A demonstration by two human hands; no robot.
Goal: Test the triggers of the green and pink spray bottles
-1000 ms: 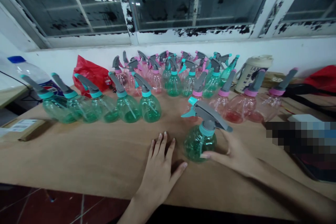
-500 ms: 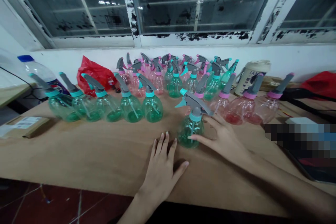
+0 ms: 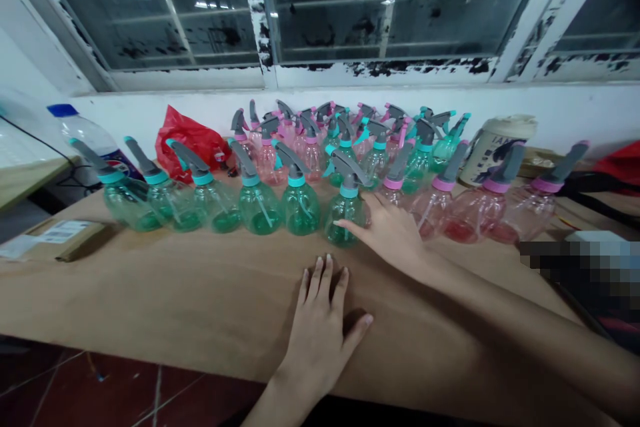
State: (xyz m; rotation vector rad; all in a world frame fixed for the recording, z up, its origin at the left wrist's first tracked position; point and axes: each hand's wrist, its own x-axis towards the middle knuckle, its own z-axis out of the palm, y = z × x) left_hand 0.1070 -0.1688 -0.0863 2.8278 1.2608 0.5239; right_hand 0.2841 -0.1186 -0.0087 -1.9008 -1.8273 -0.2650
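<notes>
My right hand (image 3: pixel 393 233) is wrapped round the right side of a green spray bottle (image 3: pixel 344 210) with a grey trigger and teal collar. That bottle stands at the right end of a front row of green spray bottles (image 3: pixel 255 203) on the brown table (image 3: pixel 175 287). A row of pink spray bottles (image 3: pixel 475 213) continues to its right. My left hand (image 3: pixel 323 327) lies flat on the table with fingers spread, nearer to me and holding nothing.
Behind the front rows stands a crowd of several more pink and green spray bottles (image 3: pixel 345 133). A red bag (image 3: pixel 187 140) and a large water bottle (image 3: pixel 83 137) are at the back left, a cream jug (image 3: pixel 493 147) at the back right. A cardboard box (image 3: pixel 55 240) lies left.
My right hand has slid the green spray bottle away from me and leftward, up to the end of the green row. My left hand has stayed flat on the table.
</notes>
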